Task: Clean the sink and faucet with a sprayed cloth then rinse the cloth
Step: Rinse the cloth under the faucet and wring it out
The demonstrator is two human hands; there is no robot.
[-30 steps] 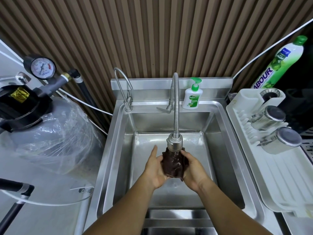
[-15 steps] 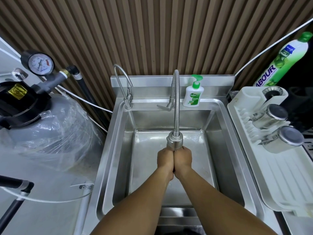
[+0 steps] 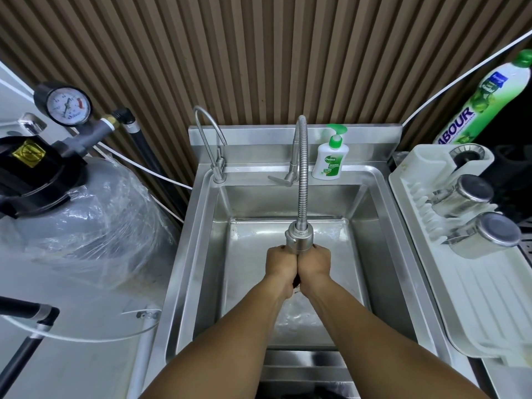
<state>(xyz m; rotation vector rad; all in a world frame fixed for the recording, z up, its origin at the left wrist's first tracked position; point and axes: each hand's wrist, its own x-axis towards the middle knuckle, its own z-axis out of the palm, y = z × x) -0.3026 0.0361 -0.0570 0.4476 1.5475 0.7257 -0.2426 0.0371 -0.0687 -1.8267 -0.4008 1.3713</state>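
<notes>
We press our left hand (image 3: 280, 264) and right hand (image 3: 313, 264) together as closed fists just under the faucet (image 3: 299, 240) head, over the sink (image 3: 383, 197). The cloth (image 3: 296, 281) is squeezed between them; only a dark sliver shows at the wrists, so how much we hold is hard to tell. Water seems to pool below. If we wring too hard this close to the head, our knuckles may knock it and spray could reach the soap (image 3: 328, 161) or rack (image 3: 472, 283).
</notes>
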